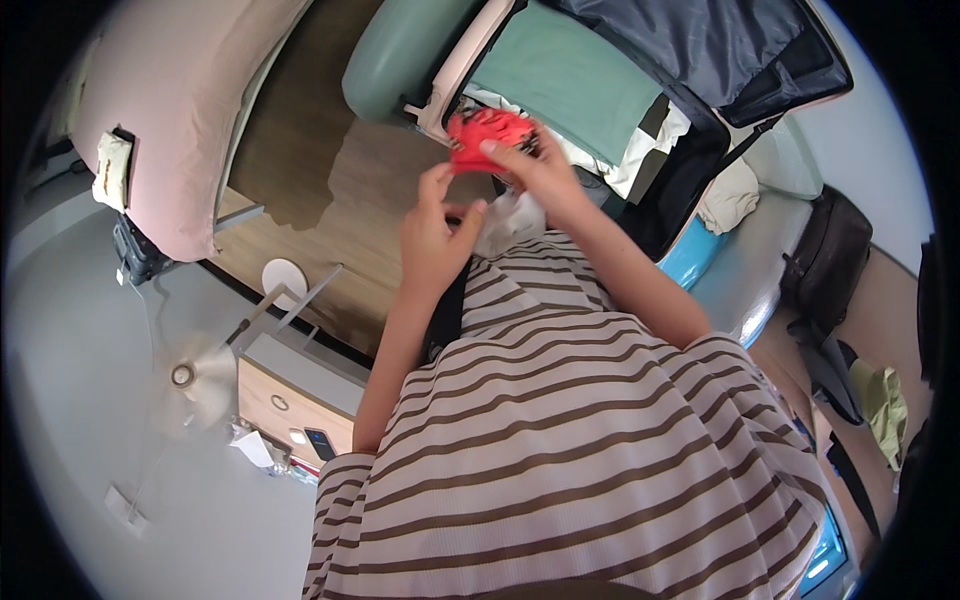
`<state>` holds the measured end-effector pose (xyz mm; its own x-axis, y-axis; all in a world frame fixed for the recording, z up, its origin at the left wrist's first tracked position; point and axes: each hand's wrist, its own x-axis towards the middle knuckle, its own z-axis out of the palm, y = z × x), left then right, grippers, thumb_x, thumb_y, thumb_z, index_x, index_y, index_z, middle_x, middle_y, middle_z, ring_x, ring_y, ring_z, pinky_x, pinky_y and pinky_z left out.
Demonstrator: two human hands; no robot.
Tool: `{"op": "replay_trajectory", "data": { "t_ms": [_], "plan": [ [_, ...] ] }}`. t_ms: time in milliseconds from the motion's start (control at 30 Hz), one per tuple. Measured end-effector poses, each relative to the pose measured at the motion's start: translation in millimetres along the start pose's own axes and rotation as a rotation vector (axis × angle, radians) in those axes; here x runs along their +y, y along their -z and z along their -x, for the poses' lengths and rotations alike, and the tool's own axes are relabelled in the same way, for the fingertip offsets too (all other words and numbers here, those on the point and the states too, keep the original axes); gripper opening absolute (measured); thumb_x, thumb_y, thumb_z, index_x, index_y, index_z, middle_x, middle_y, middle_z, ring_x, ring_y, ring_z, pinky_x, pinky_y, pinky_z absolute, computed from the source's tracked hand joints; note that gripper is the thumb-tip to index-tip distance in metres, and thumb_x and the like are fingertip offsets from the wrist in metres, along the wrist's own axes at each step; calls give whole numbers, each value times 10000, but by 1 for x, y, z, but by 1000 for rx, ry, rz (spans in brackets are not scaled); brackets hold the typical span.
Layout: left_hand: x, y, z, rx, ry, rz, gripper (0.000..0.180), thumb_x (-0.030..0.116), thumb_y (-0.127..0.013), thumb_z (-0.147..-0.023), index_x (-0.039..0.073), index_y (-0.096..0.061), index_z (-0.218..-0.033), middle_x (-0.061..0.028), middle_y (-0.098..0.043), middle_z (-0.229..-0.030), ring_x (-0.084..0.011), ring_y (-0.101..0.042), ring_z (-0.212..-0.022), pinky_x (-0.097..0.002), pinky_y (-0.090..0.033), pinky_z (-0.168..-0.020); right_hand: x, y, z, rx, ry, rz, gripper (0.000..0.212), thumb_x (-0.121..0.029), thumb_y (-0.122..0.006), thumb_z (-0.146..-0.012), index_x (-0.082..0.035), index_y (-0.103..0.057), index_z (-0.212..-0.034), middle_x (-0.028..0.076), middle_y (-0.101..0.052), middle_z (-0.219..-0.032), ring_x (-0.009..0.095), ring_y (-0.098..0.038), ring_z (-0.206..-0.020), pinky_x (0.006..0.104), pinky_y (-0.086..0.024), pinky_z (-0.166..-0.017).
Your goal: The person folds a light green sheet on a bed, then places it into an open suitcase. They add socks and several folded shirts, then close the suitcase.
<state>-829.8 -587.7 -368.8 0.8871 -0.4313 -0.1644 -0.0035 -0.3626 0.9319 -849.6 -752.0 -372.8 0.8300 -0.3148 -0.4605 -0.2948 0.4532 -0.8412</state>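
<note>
In my right hand (545, 172) is a bright red, crumpled piece that looks like cloth, with dark markings (480, 135); my thumb presses on its front and the fingers go behind it. My left hand (437, 232) is just below and to the left, fingers curled, the index fingertip by the lower edge of the red cloth. Beside the left thumb, over my lap, lies a whitish, translucent crumpled bag (510, 222). What the left fingers grip, if anything, is hidden.
An open suitcase (705, 185) ahead on the right holds a green folded cloth (575, 80) and white items. A pink-covered bed (175, 110) stands left, a fan (185, 376) and small drawer unit (285, 395) lower left. A dark bag (828, 255) lies at right.
</note>
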Motion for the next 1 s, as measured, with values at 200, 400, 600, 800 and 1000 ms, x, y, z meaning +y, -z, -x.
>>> {"op": "replay_trajectory", "data": {
  "t_ms": [200, 400, 600, 800, 1000],
  "plan": [
    [-32, 7, 25, -196, 229, -125, 323, 127, -602, -873, 9, -544, -1168, -143, -671, -1039, -189, -658, -751, -282, -509, -640, 75, 119, -78, 150, 93, 1192, 395, -371, -738, -737, -29, -631, -904, 171, -657, -811, 308, -639, -744, 396, -509, -685],
    [-53, 1, 57, -220, 441, -145, 256, 118, -583, -883, -8, -595, -1105, -141, -675, -976, -188, -657, -755, -295, -508, -666, 202, 165, -135, -33, -217, 1281, 414, -415, -678, -770, -10, -672, -854, 225, -660, -826, 382, -646, -815, 457, -501, -732],
    [-77, -23, 74, -275, 581, -239, 258, 115, -580, -878, 11, -599, -1114, -138, -673, -980, -238, -664, -790, -324, -508, -705, 258, 155, -176, -25, -366, 1314, 274, -237, -591, -797, 0, -684, -897, 233, -663, -934, 379, -647, -902, 450, -510, -795],
    [-73, -53, 75, -370, 650, -179, 251, 124, -583, -869, 17, -595, -1096, -159, -653, -1020, -272, -654, -849, -354, -501, -748, 231, 129, -173, 4, -502, 1417, 336, -299, -553, -825, -26, -691, -966, 203, -661, -1025, 352, -642, -964, 463, -515, -824],
    [-73, -66, 69, -389, 598, -224, 239, 106, -544, -871, 13, -590, -1086, -174, -644, -1026, -309, -638, -874, -368, -493, -782, 182, 123, -148, -196, -405, 1490, 493, -479, -590, -816, -39, -629, -1035, 187, -667, -1002, 336, -653, -939, 449, -523, -797]
  ]
}}
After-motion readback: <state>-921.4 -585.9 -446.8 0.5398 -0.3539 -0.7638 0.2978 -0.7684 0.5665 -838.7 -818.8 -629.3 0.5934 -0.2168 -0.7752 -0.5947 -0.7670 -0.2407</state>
